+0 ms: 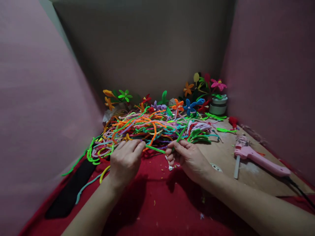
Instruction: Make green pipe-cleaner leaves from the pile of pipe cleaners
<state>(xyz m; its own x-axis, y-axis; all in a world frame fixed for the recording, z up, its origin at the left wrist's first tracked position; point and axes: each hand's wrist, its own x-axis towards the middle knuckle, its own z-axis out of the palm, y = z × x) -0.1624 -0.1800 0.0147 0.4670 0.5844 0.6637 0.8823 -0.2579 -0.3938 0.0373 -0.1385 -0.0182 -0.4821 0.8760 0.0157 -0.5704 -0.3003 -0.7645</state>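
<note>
A bright green pipe cleaner (155,149) stretches between my two hands, above the red cloth. My left hand (128,160), back upward, is closed on its left part, with the fingertips hidden. My right hand (188,157) pinches it between thumb and fingers, and a green length slants up past the thumb toward the pile. Just beyond both hands lies a big tangled heap of colourful pipe cleaners (137,124). Below my right fingers a small white piece (170,167) rests on the cloth.
A pink glue gun (261,160) with its cord lies on a wooden board (221,154) at right. Pipe-cleaner flowers (189,106) stand behind the heap, near a grey-green jar (218,105). A black flat strip (71,190) lies left on the red cloth (147,206). Pink walls flank both sides.
</note>
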